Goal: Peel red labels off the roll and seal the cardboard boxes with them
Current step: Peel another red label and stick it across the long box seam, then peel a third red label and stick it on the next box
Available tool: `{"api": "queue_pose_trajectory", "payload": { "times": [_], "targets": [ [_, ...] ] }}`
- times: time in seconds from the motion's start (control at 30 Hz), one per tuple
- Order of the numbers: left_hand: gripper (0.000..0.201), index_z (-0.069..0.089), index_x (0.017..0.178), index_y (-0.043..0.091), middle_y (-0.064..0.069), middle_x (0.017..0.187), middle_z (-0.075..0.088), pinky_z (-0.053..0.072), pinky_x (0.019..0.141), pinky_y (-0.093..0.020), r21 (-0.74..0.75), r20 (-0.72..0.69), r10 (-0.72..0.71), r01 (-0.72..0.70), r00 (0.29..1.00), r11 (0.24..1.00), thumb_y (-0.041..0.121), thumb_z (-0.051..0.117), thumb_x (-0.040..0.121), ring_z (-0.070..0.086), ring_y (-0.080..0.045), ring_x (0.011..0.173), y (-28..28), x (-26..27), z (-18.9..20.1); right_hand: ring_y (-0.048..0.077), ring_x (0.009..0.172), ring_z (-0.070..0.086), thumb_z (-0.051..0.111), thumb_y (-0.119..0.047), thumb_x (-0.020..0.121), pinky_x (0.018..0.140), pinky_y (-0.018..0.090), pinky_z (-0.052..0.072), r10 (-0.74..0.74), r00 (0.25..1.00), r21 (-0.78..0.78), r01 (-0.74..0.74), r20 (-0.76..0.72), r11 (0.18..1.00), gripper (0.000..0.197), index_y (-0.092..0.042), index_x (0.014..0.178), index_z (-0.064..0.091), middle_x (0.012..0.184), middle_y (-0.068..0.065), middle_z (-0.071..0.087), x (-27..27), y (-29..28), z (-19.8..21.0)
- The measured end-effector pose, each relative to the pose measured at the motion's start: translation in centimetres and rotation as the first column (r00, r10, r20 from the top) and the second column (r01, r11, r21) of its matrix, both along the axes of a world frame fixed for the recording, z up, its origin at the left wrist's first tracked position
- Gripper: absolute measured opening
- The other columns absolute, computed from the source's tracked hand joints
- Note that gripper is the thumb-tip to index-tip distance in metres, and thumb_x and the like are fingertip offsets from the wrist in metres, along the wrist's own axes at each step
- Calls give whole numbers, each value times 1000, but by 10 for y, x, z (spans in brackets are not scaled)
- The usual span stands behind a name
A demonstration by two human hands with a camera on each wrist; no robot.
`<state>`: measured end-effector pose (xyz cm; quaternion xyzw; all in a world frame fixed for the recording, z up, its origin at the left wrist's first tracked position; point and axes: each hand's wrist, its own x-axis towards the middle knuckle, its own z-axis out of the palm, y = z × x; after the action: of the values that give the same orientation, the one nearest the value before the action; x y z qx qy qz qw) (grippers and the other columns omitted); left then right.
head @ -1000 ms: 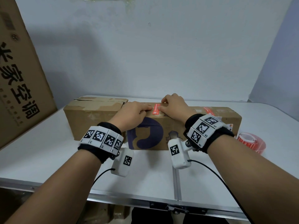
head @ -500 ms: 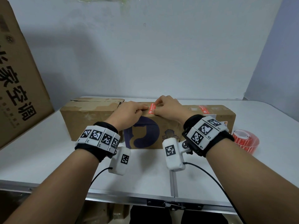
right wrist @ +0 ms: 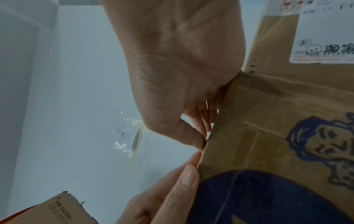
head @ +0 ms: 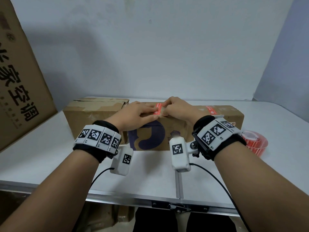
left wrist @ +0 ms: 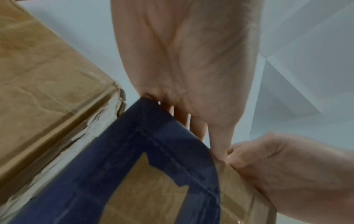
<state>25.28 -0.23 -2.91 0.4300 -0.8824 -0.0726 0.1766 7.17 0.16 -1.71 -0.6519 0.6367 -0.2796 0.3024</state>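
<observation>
A long cardboard box (head: 180, 131) with a purple print lies across the table. A red label (head: 158, 110) sits on its top and bends over the front edge. My left hand (head: 137, 114) lies on the box top, its fingers pressing the label's left side. My right hand (head: 175, 107) presses the label's right side with its fingertips, knuckles raised. In the right wrist view the right hand's thumb (right wrist: 193, 139) and the left hand's thumb (right wrist: 187, 174) both lean on the box's front edge (right wrist: 206, 151). Another red label (head: 211, 110) is stuck further right on the top. The label itself is hidden in both wrist views.
The red label roll (head: 255, 143) lies on the white table (head: 50, 156) right of the box. A second, worn cardboard box (head: 93, 114) stands against the first one's left end. A large printed carton (head: 21, 81) leans at the far left. The wall is close behind.
Both hands have stayed on the label and closed in on it. More of the label now shows flat on the box top.
</observation>
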Motion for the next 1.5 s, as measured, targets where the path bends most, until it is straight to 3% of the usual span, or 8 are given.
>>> {"api": "queue_pose_trajectory", "payload": {
  "times": [0.17,0.4,0.57,0.67,0.83,1.07,1.27,1.5],
  "targets": [
    [36,62,125,27,14,136,56,24,87,-1,-134,-23,1,-4,1000,991,40,54,93,47,-8,124,1,0,-1,23,115,53,59,-11,82,93,35,46,-9,1000,3,9,-9,1000,32,-17,113,58,117,4,57,1,0,2],
    [20,75,103,23,5,120,69,41,81,-21,-269,-47,-33,20,998,963,30,65,87,62,-14,103,-4,6,-10,19,100,54,60,-10,83,85,32,46,6,999,-18,-5,35,1000,24,-16,106,59,101,0,57,-2,-1,0],
    [10,77,84,22,13,107,72,52,92,-28,95,-518,93,-50,850,994,28,69,84,67,-2,98,2,4,-8,12,86,54,66,-9,79,67,22,44,17,988,-54,-9,152,999,34,-14,113,61,102,0,57,-6,-4,-3],
    [14,75,91,23,15,107,71,49,94,-24,72,-610,132,-111,781,991,32,65,87,65,0,99,1,-3,-1,10,79,56,64,-3,81,60,14,46,12,952,-141,32,305,989,27,-12,106,65,92,-2,57,-10,-3,-6],
    [20,72,103,25,16,114,68,46,84,-7,-43,-606,47,-91,794,995,20,55,93,65,-2,97,1,-38,16,15,98,63,62,-3,84,82,20,49,-35,861,-294,212,508,932,16,-15,93,69,96,-2,67,-35,-1,-2],
    [30,69,108,28,13,114,68,35,89,-19,-274,-297,-159,75,942,959,14,48,93,51,-9,112,-3,-132,21,18,96,67,46,7,81,88,29,55,-221,801,-350,467,556,812,37,-21,75,69,92,0,71,-131,19,10],
    [31,66,115,26,6,110,69,37,82,-24,-223,-76,-325,301,943,927,13,48,93,52,-10,101,17,-208,7,18,89,66,42,9,78,82,28,53,-381,771,-304,576,510,759,41,-22,67,66,85,0,70,-201,48,-7],
    [29,70,110,22,3,108,68,38,76,-6,1,114,-478,481,871,877,13,54,88,52,2,85,28,-232,-18,13,78,66,45,10,77,65,17,47,-353,834,-255,484,424,837,34,-15,69,67,84,6,73,-219,69,-23]
  ]
}}
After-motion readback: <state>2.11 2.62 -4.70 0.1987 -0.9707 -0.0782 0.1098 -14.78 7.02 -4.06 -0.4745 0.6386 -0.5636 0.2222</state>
